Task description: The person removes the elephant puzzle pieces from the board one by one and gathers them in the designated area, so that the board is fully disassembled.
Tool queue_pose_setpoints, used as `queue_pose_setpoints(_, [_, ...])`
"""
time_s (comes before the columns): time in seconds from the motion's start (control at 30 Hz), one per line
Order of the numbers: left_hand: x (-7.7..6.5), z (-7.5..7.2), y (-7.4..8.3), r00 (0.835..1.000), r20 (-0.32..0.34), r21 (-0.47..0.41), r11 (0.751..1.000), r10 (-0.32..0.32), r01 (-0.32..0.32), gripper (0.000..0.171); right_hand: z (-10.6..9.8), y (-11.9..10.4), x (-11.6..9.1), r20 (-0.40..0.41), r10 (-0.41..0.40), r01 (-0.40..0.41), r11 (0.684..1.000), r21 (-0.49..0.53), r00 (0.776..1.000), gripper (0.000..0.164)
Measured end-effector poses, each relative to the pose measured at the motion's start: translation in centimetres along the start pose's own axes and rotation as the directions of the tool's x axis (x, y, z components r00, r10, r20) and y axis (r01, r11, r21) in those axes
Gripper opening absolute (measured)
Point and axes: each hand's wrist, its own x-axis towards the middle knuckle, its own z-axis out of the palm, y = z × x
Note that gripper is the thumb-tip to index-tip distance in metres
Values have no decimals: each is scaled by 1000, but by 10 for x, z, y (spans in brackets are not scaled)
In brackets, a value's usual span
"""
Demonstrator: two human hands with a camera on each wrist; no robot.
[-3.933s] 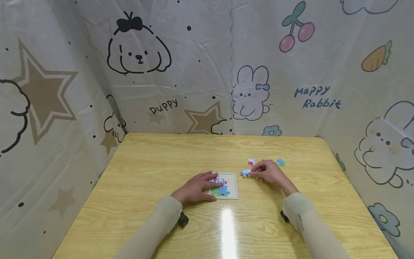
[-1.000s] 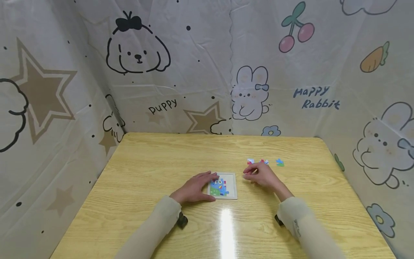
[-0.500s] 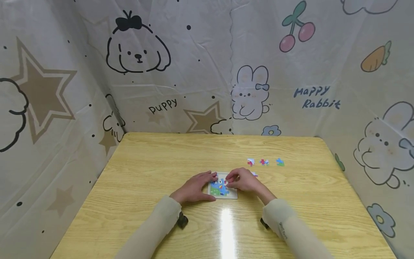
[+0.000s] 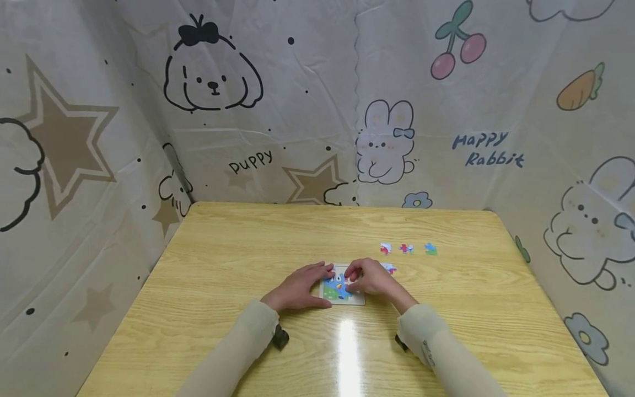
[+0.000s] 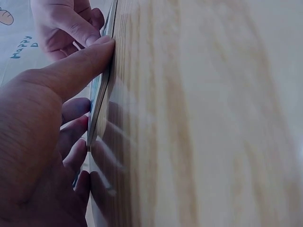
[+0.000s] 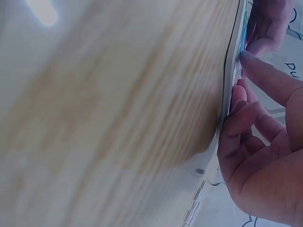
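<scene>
L hand [image 4: 299, 287] spread loosely on puzzle tray [image 4: 358, 300], R hand [image 4: 373, 277] bent over it, can't tell if gripping anything

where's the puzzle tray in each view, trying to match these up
Head: the puzzle tray sits below and slightly right of centre.
Left wrist: puzzle tray, edge-on, a strip from the top, left of centre.
Right wrist: puzzle tray, edge-on, a strip from the top, right of centre.
Shared landmark: the right hand, at the puzzle tray in all three views.
</scene>
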Motion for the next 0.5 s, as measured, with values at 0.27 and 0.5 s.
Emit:
queue_pose_setpoints(0.27, [1, 0, 0, 1000, 0, 14, 1000, 8, -8, 80, 2, 0, 1, -8, -1, 1, 1000, -19, 1000, 23])
queue_pose_setpoints(0.5, [1, -1, -1, 1000, 5, 6, 1000, 0, 0, 81, 1, -2, 0, -12, -4, 4, 1000, -8, 1000, 26])
